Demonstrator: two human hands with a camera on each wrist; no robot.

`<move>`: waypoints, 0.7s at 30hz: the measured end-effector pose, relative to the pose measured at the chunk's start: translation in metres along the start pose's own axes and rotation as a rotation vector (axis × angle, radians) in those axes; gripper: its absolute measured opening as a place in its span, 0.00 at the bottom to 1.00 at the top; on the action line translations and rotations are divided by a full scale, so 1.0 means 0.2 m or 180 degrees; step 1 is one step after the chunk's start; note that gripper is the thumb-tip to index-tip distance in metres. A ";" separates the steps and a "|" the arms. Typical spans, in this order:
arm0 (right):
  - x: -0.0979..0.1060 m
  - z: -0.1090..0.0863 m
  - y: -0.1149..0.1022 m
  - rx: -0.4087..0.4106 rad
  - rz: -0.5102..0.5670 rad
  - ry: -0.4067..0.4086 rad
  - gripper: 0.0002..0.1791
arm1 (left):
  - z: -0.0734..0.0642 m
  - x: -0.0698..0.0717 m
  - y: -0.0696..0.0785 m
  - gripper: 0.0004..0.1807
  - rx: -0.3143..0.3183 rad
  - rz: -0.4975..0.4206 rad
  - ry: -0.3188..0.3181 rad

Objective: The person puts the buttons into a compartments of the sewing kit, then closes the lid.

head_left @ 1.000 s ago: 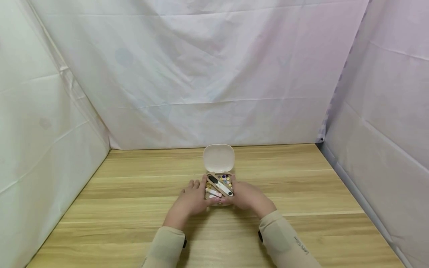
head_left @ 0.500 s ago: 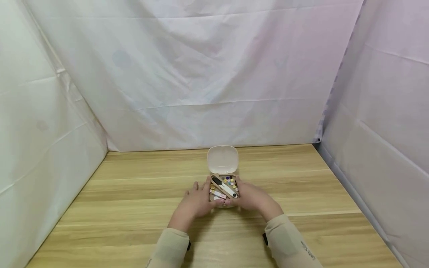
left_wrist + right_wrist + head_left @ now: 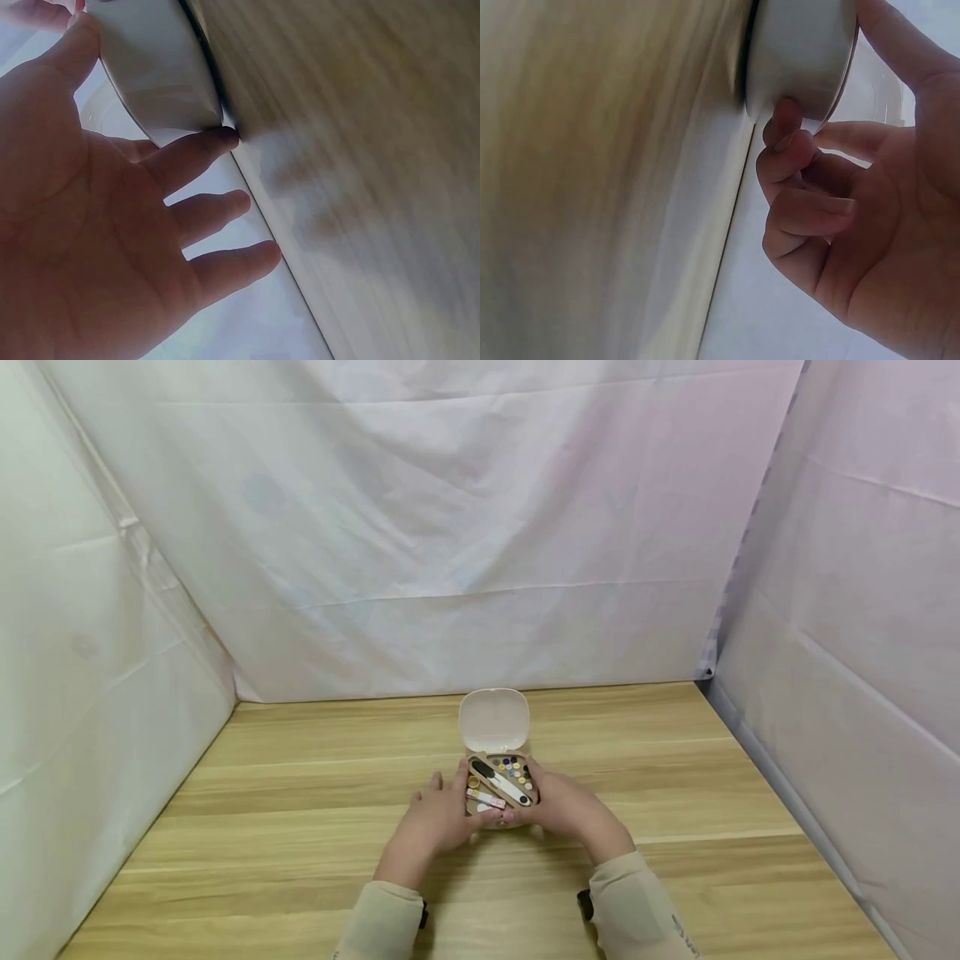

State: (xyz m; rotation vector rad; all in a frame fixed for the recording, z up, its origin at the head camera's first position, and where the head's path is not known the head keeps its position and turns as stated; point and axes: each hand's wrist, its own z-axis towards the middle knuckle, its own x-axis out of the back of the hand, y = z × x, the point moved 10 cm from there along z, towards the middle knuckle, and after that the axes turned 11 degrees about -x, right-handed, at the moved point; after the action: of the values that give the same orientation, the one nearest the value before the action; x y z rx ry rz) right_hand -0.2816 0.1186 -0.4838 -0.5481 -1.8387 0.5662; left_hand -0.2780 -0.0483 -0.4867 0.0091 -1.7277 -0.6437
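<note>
A small sewing kit box [image 3: 494,720] stands on the table with its pale lid raised at the back. Inside lie coloured buttons [image 3: 522,780], a white tool with a black end [image 3: 513,790] that looks like thread snips, a gold ring-shaped piece [image 3: 473,782] and a white-and-pink strip [image 3: 486,798]. My left hand [image 3: 435,818] holds the box's left side, thumb at the front, outer fingers spread. Around the right side, my right hand [image 3: 572,810] grips it, thumb at the front. In the right wrist view its outer fingers are curled by the box wall [image 3: 802,56].
The wood-grain table [image 3: 315,793] extends on both sides of the box. White cloth hangs behind it [image 3: 450,635] and along the left and right. A dark wrist strap [image 3: 585,905] shows at the right sleeve.
The box and both hands have shifted slightly right along the table, mostly in the earlier half second. The head view has also drifted a little. The hold looks the same.
</note>
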 end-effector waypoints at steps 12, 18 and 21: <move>0.01 -0.01 0.03 0.0130 0.0254 0.0032 0.61 | -0.01 -0.01 0.00 0.62 -0.0122 -0.0213 -0.0027; 0.02 -0.03 0.08 -0.0044 0.0370 -0.0018 0.63 | 0.00 0.03 -0.02 0.58 -0.0373 -0.0661 0.0106; 0.04 -0.02 0.08 -0.0070 0.0475 0.0024 0.56 | 0.02 0.07 -0.02 0.53 -0.0485 -0.0804 0.0279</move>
State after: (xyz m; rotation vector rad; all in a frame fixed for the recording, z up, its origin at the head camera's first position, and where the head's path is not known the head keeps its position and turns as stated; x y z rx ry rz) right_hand -0.2785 0.1362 -0.4858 -0.7058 -1.8084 0.6432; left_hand -0.2860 -0.0548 -0.4759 0.1489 -1.6023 -0.9465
